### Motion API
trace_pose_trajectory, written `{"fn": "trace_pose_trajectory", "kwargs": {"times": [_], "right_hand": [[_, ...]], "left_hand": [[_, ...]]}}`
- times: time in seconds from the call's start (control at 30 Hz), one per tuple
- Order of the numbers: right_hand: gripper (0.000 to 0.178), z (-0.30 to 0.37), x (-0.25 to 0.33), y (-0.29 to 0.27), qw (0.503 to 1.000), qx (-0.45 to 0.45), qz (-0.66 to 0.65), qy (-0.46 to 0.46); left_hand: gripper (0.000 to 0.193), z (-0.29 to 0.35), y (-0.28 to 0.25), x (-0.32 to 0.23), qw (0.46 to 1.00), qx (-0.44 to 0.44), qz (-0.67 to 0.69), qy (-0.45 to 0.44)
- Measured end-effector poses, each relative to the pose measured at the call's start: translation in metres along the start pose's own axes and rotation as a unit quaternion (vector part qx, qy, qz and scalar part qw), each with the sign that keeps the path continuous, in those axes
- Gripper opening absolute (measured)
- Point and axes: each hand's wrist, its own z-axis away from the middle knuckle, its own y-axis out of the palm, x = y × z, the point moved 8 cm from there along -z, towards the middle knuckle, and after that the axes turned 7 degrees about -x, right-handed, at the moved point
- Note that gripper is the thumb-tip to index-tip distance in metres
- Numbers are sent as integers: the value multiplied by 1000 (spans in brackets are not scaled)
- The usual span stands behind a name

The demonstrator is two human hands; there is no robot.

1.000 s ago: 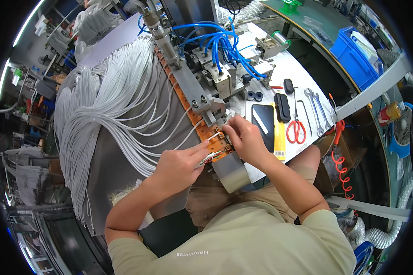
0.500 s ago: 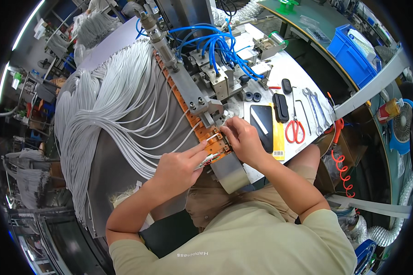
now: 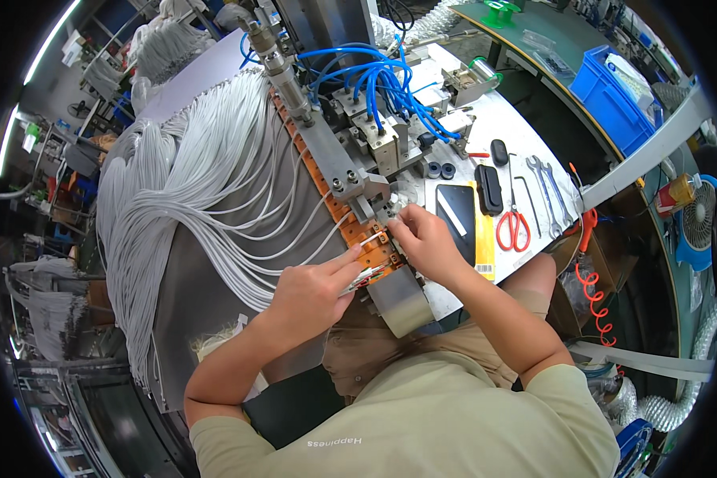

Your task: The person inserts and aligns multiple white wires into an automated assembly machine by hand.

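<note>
My left hand (image 3: 315, 291) is closed on white cables at the near end of an orange fixture strip (image 3: 357, 236). Short wire ends (image 3: 365, 278) poke out under its fingers. A white cable end (image 3: 371, 238) runs from its fingertips across the strip. At the other side of the strip, my right hand (image 3: 428, 244) pinches close to that cable's tip; whatever its fingertips hold is hidden. Just beyond the hands stands a metal press block (image 3: 364, 195) of the machine. A curved metal guide (image 3: 402, 303) lies at the strip's near end.
A large bundle of white cables (image 3: 155, 215) spreads over the left bench. Blue air hoses (image 3: 374, 76) loop above the machine. On the white tabletop at right lie a phone (image 3: 454, 219), a black case (image 3: 488, 190), red-handled scissors (image 3: 514, 229) and wrenches (image 3: 551, 195).
My right fingers have shifted slightly at the strip's edge. My left hand stays in place with the cables.
</note>
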Motion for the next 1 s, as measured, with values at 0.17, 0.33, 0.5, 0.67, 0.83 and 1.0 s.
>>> {"fn": "trace_pose_trajectory", "kwargs": {"times": [0.17, 0.33, 0.5, 0.67, 0.83, 1.0], "right_hand": [[24, 0, -14, 7, 989, 55, -97, 97], [20, 5, -12, 1, 983, 30, -138, 114], [12, 66, 62, -15, 993, -17, -60, -105], [13, 74, 83, 2, 951, -50, 72, -296], [14, 66, 81, 5, 955, -52, 60, -287], [12, 68, 84, 4, 964, -47, 31, -259]], "left_hand": [[30, 0, -2, 4, 999, -26, 33, -11], [24, -7, -16, 6, 984, -118, 128, 37], [14, -3, 4, 31, 917, 56, 332, -213], [11, -1, 8, 29, 868, 54, 429, -245], [16, -4, 0, 30, 942, -4, 295, -161], [19, -1, -3, 33, 932, -35, 317, -174]]}}
